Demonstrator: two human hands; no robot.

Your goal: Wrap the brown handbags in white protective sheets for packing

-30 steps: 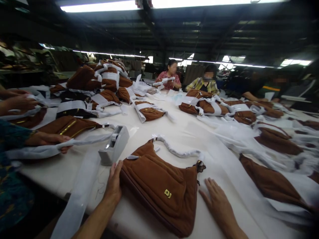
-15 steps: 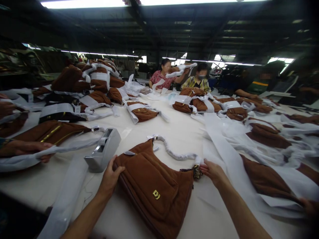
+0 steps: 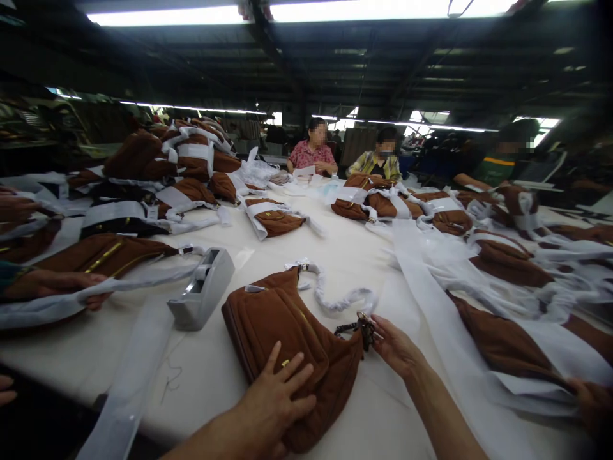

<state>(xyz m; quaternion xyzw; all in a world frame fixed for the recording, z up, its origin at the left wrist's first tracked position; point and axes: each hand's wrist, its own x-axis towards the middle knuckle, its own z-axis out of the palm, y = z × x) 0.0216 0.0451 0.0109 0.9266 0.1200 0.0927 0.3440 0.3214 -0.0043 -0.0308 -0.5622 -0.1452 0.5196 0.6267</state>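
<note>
Handbag (image 3: 299,329) lies on the table (image 3: 342,246), long axis slanting far-left to near-right, under the splayed left hand (image 3: 274,401), while the right hand (image 3: 397,347) pinches the dark charm (image 3: 366,328) at its right corner.

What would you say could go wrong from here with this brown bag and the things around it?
The left hand partly covers the gold letters on the brown bag, which could get smudged.
The dark ornament at the right hand might snag the white-wrapped strap.
The white strip near the tape dispenser hangs over the table edge, so may slide off.
</note>
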